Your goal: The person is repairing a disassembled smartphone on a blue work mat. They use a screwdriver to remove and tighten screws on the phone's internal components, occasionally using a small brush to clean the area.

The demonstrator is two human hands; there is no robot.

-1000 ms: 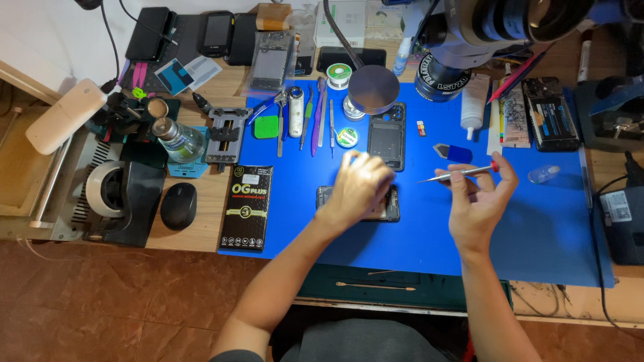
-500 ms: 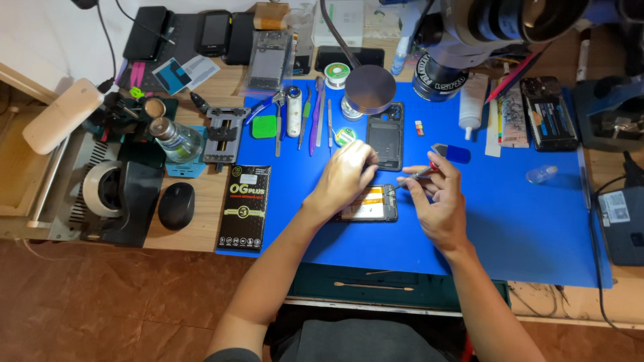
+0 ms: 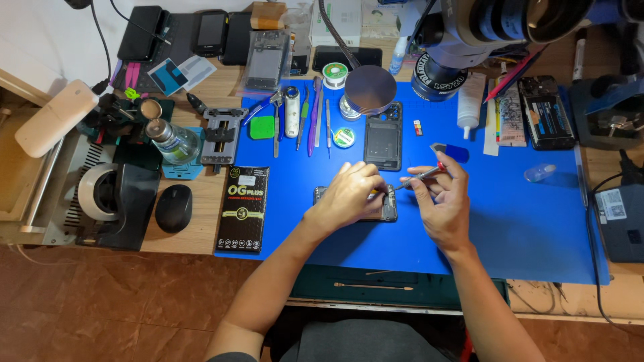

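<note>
Blue mat (image 3: pixel 510 221) on the tabletop keeps the opened phone (image 3: pixel 388 211) flat while the left hand (image 3: pixel 349 198) presses it still and the right hand (image 3: pixel 439 201), just beside, pinches a thin screwdriver (image 3: pixel 419 177).
</note>
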